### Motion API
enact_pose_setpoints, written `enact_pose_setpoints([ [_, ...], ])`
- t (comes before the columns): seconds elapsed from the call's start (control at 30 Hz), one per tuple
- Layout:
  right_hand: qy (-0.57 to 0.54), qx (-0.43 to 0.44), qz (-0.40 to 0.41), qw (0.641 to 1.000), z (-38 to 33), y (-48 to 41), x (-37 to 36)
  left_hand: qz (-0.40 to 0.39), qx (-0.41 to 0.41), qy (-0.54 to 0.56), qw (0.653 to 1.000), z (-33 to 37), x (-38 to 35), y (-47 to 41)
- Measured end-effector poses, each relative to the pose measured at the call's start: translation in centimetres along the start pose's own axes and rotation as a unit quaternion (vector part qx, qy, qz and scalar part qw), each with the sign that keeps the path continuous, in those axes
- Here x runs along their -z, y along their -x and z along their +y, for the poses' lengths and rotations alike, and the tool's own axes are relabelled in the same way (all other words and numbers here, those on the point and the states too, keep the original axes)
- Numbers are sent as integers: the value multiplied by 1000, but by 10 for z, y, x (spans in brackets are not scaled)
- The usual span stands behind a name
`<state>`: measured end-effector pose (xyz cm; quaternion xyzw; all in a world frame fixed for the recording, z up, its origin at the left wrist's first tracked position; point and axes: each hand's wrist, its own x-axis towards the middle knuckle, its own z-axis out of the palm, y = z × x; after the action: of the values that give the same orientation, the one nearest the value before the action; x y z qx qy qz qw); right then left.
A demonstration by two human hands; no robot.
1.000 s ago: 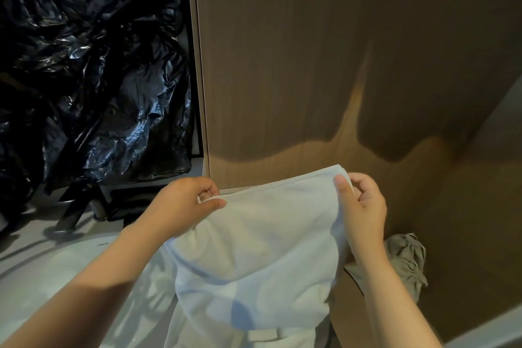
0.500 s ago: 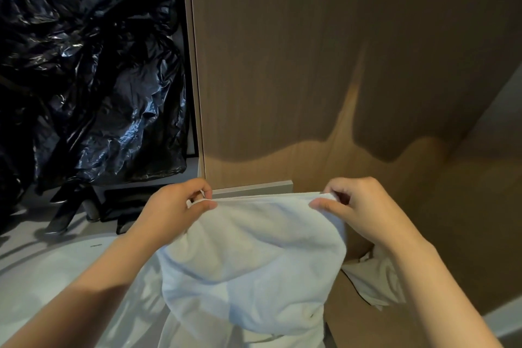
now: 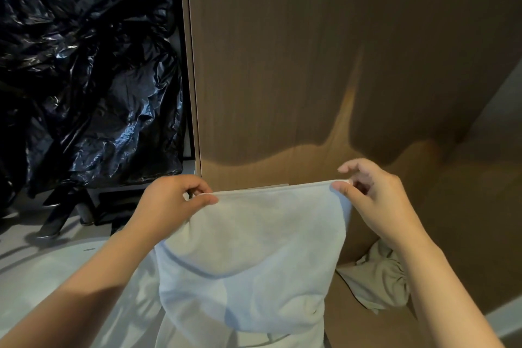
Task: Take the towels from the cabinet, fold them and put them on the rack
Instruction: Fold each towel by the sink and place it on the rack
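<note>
Item: one pale towel, already out of the cabinet and held up before it at 6 o'clock of the view. Its upper edge is pinched at both corners: at 9 o'clock of the cloth between thumb and forefinger of the left hand, and at 3 o'clock between thumb and forefinger of the right hand, whose other fingers are loosely curled and kept off the fabric. The edge is stretched level between the hands and the body hangs slack below it. Status: removal is judged done for this towel, while folding is judged barely begun. Whether the cloth is already doubled cannot be told. A crumpled beige cloth lies low in the cabinet at 4 o'clock, just beside the right forearm, and is taken for a further towel not yet handled. The rack is not in view, so nothing can be counted as placed. Black plastic sheeting is noted at 10 o'clock. Change against the earlier frames: the right hand is carried outward toward 3 o'clock — the upper edge, previously sloped and bunched, is now drawn out straight, and more of the beige cloth is exposed.
</note>
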<state>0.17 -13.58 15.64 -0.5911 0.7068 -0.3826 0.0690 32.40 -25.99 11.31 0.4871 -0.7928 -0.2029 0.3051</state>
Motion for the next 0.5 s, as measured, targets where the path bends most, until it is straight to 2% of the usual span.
enact_pose_setpoints([
  [0.13, 110, -9, 0, 994, 3, -1, -11, 29, -9, 38, 999, 10, -9, 2],
  [0.23, 154, -8, 11, 988, -3, 7, -22, 119, -19, 95, 988, 23, -18, 11],
  [0.3, 114, 37, 16, 993, -12, 14, -31, 168, -33, 125, 977, 35, -20, 18],
  [0.37, 33, 65, -25, 997, -24, 20, -43, 182, -43, 149, 971, 45, -21, 26],
  [0.5, -62, 59, -139, 987, -41, 32, -77, 98, 18, 235, 967, 52, -22, 43],
])
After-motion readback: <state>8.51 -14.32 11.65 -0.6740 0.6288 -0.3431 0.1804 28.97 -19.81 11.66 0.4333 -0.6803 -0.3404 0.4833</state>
